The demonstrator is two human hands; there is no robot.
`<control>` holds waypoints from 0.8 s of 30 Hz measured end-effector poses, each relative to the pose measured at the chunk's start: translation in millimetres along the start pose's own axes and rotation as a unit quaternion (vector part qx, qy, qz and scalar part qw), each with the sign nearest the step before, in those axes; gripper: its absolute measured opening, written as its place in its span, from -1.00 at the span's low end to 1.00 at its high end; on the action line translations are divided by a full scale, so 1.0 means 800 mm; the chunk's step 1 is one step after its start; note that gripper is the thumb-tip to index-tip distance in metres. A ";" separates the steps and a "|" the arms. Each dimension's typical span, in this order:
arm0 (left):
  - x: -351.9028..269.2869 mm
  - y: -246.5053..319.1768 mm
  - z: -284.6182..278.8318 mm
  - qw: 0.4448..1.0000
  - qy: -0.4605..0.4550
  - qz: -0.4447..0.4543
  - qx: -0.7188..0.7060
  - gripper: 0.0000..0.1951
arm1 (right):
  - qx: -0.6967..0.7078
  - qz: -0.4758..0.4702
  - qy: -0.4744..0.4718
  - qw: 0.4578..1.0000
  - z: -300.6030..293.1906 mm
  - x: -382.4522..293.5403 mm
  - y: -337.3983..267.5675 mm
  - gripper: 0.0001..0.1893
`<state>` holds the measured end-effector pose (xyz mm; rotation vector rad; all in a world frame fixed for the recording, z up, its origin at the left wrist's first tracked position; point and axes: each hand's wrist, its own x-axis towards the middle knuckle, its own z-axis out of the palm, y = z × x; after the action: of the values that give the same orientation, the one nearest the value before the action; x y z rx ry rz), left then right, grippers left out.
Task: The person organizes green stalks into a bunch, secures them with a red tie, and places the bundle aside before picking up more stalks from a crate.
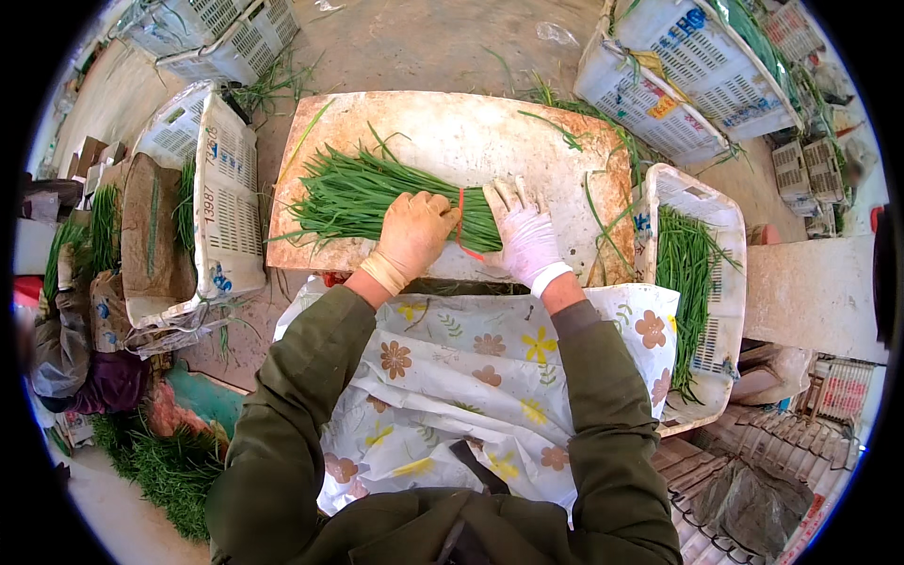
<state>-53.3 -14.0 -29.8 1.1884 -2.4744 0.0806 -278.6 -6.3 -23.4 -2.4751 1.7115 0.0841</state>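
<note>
A bundle of long green stalks, likely garlic chives [353,194], lies across a stained white board [452,127] before me. A red band [460,212] crosses the bundle near its right end, and its tail hangs over the near side. My left hand [417,233], in a tan rubber glove, is closed at the near side of the bundle, with thumb and forefinger against the band. My right hand [526,233], in a whitish glove, rests against the stalks' right ends, fingers stretched out. Its thumb is by the band's tail; whether it pinches the tail is hidden.
Right of the board stands a white plastic crate [734,282] holding green stalks [681,282]. Another white crate [236,183] stands at left. More crates [664,92] are at the far right. A flower-printed plastic sheet [452,374] covers my lap. At left, a person's sleeve [60,339] is visible.
</note>
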 end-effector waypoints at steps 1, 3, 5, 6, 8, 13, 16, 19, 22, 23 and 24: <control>-0.001 0.001 0.002 1.000 0.004 0.017 0.017 -0.80 | 0.003 0.000 0.001 1.000 -0.001 -0.001 0.000 0.24; -0.002 0.006 0.004 0.997 0.012 0.053 0.052 -0.81 | 0.008 -0.001 0.002 1.000 -0.004 -0.002 0.001 0.23; 0.001 0.007 0.005 0.999 -0.007 0.033 0.033 -0.87 | 0.006 -0.001 0.001 1.000 -0.005 -0.001 0.001 0.22; 0.002 0.008 0.006 0.999 -0.016 0.024 0.024 -0.90 | 0.005 -0.001 0.001 1.000 -0.005 -0.001 0.001 0.22; 0.006 0.010 0.008 0.996 0.030 -0.022 -0.079 -0.98 | 0.001 0.001 -0.003 1.000 -0.004 0.000 0.002 0.22; 0.013 -0.084 -0.001 0.745 0.261 -0.370 -0.489 -0.80 | 0.002 0.001 -0.008 1.000 -0.010 -0.002 -0.001 0.21; 0.011 -0.126 -0.016 0.740 0.365 -0.388 -0.411 -0.40 | -0.005 -0.004 0.006 1.000 -0.006 0.000 -0.001 0.21; 0.004 -0.093 -0.039 0.917 0.235 -0.235 -0.220 -0.15 | -0.013 -0.003 0.020 1.000 -0.006 -0.003 0.001 0.19; 0.011 -0.027 -0.044 0.996 -0.035 -0.065 -0.054 0.07 | -0.017 -0.007 0.039 0.999 -0.004 0.001 -0.004 0.16; 0.017 -0.009 -0.041 0.990 -0.138 -0.037 0.014 0.19 | -0.012 -0.012 0.048 0.999 -0.002 0.001 -0.004 0.14; 0.018 0.002 -0.032 0.983 -0.179 -0.006 0.039 0.28 | -0.008 -0.015 0.057 0.998 -0.003 0.002 -0.002 0.13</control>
<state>-54.2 -18.2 -0.6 1.3526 -2.7944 -0.0436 -276.7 -7.2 -21.5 -2.5619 1.7224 -0.0468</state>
